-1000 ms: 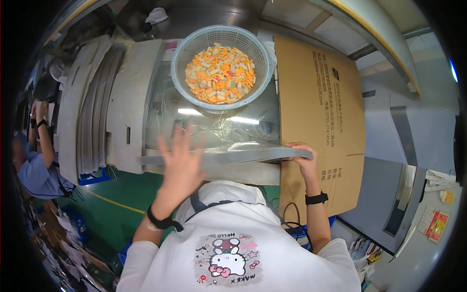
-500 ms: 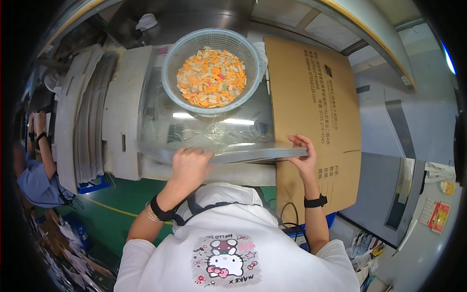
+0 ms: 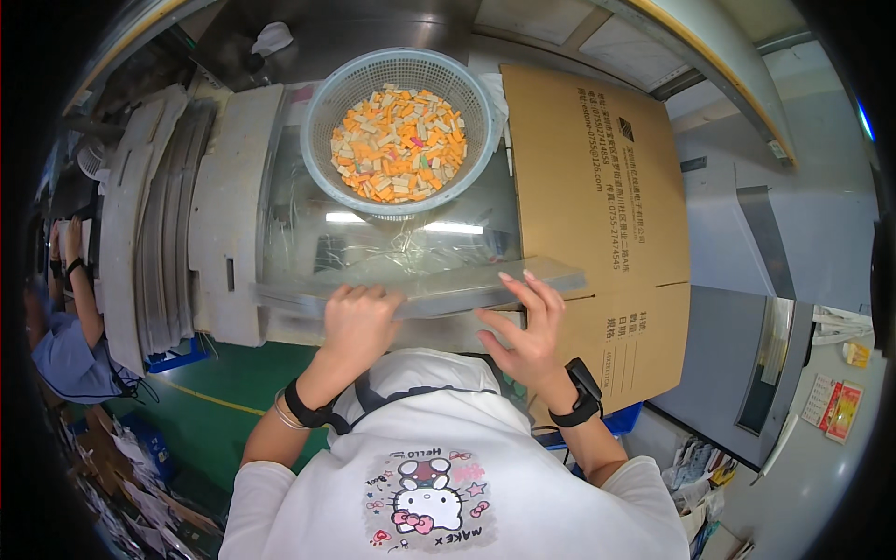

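Observation:
A stack of clear, greyish plastic sheets or bags [image 3: 457,297] lies across the work surface in front of me, its near edge raised in a long thick band. My left hand [image 3: 362,322] is closed over this near edge, fingers curled and knuckles up. My right hand [image 3: 527,327] is open, its fingers and thumb spread beside the right part of the band. Whether those fingertips touch the plastic I cannot tell. Beyond the sheets stands a round, blue-grey mesh basket [image 3: 317,154] holding many small orange and beige pieces [image 3: 401,145].
A large brown cardboard sheet [image 3: 597,215] lies at the right. On the left, grey-white trays [image 3: 229,205] stand in a row. Past them, a co-worker's arm [image 3: 86,303] is visible. A crumpled white cloth or bag [image 3: 273,39] lies at the back.
My right hand has let go of the band's right end, moved left and nearer to me, and spread its fingers. My left hand stays on the edge.

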Demonstrator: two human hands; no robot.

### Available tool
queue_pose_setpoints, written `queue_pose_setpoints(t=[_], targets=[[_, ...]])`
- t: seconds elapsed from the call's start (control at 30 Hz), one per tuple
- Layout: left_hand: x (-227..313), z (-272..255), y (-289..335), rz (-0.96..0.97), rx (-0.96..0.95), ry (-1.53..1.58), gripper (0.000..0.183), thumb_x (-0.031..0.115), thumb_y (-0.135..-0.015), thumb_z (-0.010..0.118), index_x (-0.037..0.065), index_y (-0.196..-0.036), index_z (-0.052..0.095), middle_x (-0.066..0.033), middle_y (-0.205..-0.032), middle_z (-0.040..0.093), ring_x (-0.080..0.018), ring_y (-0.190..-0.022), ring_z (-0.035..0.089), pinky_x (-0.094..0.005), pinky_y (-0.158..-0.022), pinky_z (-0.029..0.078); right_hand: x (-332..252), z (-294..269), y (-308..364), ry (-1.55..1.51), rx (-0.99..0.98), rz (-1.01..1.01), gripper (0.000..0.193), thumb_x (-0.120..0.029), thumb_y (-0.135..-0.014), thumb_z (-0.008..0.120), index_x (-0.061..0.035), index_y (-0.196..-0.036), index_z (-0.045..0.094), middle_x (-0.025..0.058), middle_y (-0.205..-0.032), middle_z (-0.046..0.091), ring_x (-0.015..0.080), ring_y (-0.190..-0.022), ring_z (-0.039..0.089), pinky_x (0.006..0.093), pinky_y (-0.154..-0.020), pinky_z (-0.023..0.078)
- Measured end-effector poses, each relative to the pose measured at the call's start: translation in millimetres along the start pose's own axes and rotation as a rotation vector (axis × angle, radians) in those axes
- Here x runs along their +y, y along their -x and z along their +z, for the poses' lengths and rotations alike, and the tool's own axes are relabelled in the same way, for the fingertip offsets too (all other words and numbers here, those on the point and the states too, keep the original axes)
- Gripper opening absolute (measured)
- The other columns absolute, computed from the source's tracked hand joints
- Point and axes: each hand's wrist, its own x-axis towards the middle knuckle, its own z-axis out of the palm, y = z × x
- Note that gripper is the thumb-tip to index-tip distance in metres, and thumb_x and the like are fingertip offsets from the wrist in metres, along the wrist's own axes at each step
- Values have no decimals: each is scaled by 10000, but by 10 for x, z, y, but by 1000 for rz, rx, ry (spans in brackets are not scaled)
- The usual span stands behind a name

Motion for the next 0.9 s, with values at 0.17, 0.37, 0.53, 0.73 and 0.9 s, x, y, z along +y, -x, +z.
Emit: queue_pose_setpoints(t=[0.17, 0.37, 0.53, 0.73, 0.9], targets=[[31, 9, 35, 1, -28, 5, 177, 124, -505, 641, 117, -678, 603, -60, -612, 551, -218, -592, 555, -313, -569, 406, 2, 82, 45, -32, -37, -12, 260, -145, -540, 684, -166, -794, 632, 82, -1128, 477, 273, -1083, 359, 407, -840, 294], [39, 18, 61, -12, -17, 24, 180, 134, -500, 646, 116, -675, 609, -62, -608, 552, -222, -594, 557, -319, -571, 408, 20, 120, 106, -63, -6, -43, 275, -128, -523, 693, -161, -789, 633, 77, -1112, 489, 273, -1065, 376, 399, -834, 302], [27, 9, 28, -32, -17, 30, 174, 138, -508, 649, 111, -676, 611, -65, -608, 553, -226, -601, 558, -319, -571, 408, 15, 107, 77, -70, -6, -27, 277, -122, -525, 690, -145, -794, 628, 85, -1109, 491, 276, -1064, 377, 396, -835, 304], [26, -12, 1, -43, -10, 26, 188, 131, -507, 648, 110, -690, 612, -66, -609, 553, -223, -604, 559, -314, -569, 410, -49, 67, 46, -61, -16, 16, 252, -113, -547, 671, -117, -792, 613, 85, -1052, 506, 279, -1031, 389, 391, -827, 306], [29, -24, -17, -43, -3, 9, 191, 123, -507, 643, 107, -695, 612, -69, -610, 553, -222, -606, 559, -313, -568, 410, -131, 130, 136, -45, 38, 73, 220, -82, -561, 650, -102, -775, 602, 64, -907, 522, 257, -883, 444, 380, -751, 328]])
